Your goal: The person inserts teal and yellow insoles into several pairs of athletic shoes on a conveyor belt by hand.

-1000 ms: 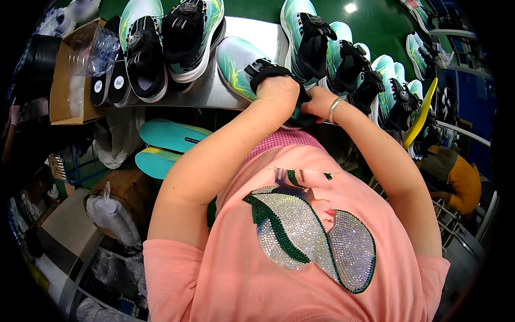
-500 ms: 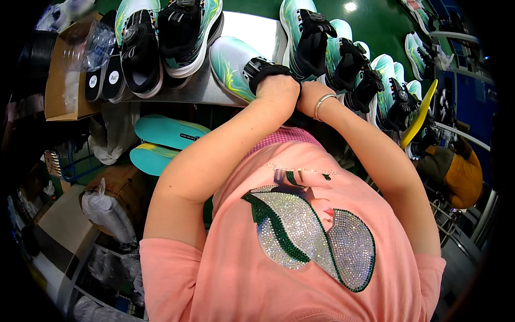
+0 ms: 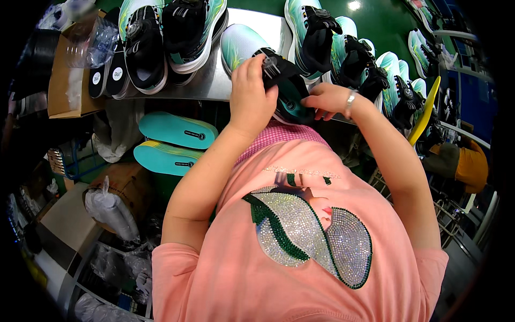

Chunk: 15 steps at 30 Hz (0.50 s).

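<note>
A white, mint and yellow sneaker [image 3: 241, 45] with a black collar lies at the near edge of the metal table, its toe pointing away from me. My left hand [image 3: 251, 96] is closed on its black tongue, fingers over the top near the lacing dial. Inside the opened shoe a dark teal insole [image 3: 292, 103] shows. My right hand [image 3: 330, 99], with a bracelet at the wrist, pinches the collar at the heel; part of that grip is hidden. Two loose turquoise insoles [image 3: 174, 130] lie to the left, below the table edge.
More sneakers [image 3: 144, 59] stand on the metal table [image 3: 206, 86] at the left, and a row of them [image 3: 348, 59] runs off to the right. A yellow insole [image 3: 426, 110] stands upright there. An open cardboard box [image 3: 67, 86] is far left. Another person [image 3: 469, 166] is at the right.
My hands were close together over the shoe's collar; now they are apart, the left on the tongue, the right at the heel. The shoe's opening and its insole have come into view.
</note>
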{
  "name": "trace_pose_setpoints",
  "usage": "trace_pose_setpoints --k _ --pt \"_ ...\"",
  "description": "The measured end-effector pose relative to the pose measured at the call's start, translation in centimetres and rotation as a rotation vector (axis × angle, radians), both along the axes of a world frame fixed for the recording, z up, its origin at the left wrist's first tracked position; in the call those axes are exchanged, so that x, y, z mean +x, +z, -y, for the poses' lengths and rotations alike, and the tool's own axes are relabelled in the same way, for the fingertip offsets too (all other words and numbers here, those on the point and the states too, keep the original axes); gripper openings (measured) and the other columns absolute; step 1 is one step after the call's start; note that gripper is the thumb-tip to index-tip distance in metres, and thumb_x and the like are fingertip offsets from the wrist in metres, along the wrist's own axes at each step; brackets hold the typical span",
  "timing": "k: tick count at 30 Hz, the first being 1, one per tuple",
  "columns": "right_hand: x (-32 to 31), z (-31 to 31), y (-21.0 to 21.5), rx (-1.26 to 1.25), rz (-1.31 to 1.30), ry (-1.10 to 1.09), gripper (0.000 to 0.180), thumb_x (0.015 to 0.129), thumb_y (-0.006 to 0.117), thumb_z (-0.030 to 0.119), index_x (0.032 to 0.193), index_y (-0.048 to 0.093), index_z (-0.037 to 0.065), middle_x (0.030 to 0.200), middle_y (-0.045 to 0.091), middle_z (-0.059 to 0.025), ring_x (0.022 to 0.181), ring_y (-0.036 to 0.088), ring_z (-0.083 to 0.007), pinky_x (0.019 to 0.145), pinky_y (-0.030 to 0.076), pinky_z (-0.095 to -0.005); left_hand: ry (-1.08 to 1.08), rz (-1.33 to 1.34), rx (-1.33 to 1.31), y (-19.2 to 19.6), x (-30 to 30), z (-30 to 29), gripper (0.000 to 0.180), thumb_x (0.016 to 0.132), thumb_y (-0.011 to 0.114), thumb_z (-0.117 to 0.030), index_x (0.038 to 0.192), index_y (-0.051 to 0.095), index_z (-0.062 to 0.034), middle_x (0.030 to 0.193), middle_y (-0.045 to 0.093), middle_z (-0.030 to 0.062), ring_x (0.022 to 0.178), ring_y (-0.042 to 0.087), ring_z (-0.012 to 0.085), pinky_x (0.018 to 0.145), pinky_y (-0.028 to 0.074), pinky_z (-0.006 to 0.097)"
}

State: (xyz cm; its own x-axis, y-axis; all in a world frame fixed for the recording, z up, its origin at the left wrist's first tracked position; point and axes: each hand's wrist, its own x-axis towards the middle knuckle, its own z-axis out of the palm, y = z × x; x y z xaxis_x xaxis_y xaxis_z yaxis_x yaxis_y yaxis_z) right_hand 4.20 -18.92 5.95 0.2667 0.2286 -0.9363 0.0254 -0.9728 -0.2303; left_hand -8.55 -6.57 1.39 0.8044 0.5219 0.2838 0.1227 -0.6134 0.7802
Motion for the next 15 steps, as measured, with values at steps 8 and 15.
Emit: trace_pose_setpoints --k 8,15 --pt "-3.2 2.0 3.5 0.726 0.577 0.598 0.035 0.069 0.055 0.022 0.097 0.054 0.001 0.077 0.059 -0.0121 0.077 0.056 -0.0227 0.077 0.038 -0.0352 -0.021 0.038 -0.095 -0.5 0.0 0.2 0.048 0.063 0.056 0.000 0.108 0.039 0.0000 0.101 0.047 0.0172 0.096 0.041 0.0353 0.084 0.035 0.040" --pt "-5.3 -1.4 -0.8 0.171 0.364 0.782 0.026 0.066 0.048 0.009 0.091 0.051 0.003 0.078 0.060 -0.0150 0.079 0.057 -0.0292 0.077 0.033 -0.0415 -0.023 0.038 -0.048 -0.3 0.3 0.1 0.045 0.064 0.053 0.002 0.107 0.041 -0.0003 0.096 0.047 0.0174 0.092 0.042 0.0354 0.081 0.035 0.041"
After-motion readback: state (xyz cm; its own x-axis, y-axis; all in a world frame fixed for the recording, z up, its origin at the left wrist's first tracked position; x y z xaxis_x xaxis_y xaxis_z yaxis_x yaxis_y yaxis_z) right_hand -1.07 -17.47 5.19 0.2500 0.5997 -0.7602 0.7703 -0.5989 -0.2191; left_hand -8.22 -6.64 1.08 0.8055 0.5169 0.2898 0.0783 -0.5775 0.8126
